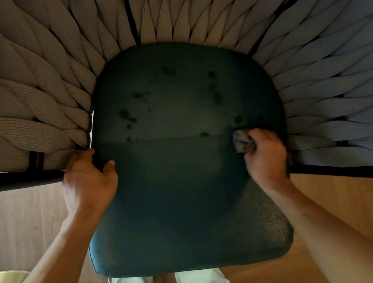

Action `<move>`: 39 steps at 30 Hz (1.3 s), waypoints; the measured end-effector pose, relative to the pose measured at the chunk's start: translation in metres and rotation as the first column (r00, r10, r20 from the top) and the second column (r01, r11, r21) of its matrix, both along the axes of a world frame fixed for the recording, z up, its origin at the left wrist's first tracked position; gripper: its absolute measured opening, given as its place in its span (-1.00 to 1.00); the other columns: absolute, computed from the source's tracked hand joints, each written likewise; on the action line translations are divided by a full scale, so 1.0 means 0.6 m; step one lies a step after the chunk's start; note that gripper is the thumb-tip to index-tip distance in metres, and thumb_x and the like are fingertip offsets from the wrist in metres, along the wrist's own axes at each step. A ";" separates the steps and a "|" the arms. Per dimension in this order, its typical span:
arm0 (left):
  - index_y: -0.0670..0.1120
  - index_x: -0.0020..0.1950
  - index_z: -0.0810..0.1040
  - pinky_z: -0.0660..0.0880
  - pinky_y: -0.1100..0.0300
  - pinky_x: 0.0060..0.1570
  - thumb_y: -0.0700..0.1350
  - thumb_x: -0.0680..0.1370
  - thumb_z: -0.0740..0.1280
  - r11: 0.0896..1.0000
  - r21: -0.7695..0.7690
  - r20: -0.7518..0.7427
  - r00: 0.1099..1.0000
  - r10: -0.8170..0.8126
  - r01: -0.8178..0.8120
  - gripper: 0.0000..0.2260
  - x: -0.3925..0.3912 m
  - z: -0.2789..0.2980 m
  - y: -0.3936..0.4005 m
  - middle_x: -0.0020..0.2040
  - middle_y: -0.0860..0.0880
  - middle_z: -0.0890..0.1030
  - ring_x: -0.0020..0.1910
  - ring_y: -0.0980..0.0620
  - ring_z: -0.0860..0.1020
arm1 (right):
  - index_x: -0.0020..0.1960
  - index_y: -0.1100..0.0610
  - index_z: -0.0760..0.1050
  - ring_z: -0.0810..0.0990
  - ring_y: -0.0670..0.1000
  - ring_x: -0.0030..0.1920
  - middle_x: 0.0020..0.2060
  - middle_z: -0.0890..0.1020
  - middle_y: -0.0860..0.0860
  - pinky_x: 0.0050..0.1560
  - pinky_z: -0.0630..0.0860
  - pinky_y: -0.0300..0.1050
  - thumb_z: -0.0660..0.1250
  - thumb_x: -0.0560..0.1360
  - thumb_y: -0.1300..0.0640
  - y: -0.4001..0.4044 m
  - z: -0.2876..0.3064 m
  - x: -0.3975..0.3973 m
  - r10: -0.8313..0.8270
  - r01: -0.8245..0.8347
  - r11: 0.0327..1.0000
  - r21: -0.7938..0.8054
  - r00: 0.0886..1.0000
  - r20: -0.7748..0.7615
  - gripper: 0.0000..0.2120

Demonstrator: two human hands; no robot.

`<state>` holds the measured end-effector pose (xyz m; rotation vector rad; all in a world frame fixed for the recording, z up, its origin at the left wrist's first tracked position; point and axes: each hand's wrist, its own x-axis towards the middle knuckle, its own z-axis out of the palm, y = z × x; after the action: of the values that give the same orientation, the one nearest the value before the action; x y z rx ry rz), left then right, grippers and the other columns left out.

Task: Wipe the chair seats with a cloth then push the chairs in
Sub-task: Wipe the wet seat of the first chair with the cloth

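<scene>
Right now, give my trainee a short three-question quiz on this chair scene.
1. True or false: the right hand holds the cloth.
2. Which part of the seat shows dark spots: A) the far half, B) the near edge?
3. Fill in: the left hand grips the seat's ____ edge.

Key: 1 true; 2 A; 3 left.

Stained dark-teal chair seat (175,168), crumpled grey cloth (242,142) at right edge
</scene>
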<state>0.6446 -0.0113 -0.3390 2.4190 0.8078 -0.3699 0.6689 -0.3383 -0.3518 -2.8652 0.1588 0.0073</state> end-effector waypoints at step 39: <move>-0.24 0.25 0.50 0.43 -0.07 0.12 -0.14 0.46 0.39 0.994 0.058 -0.025 0.995 -0.093 0.094 -0.61 0.044 0.003 0.002 0.19 -0.30 0.50 0.17 -0.32 0.47 | 0.06 0.16 0.57 0.58 0.22 -0.06 -0.06 0.62 0.16 -0.12 0.56 0.16 0.39 0.38 0.37 -0.084 0.006 0.040 0.033 -0.042 0.994 -0.102 0.995 -0.089 -0.72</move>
<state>0.6709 -0.0101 -0.3371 2.5188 0.7259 -0.4150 0.6928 -0.3889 -0.3480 -2.9728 0.1264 0.1363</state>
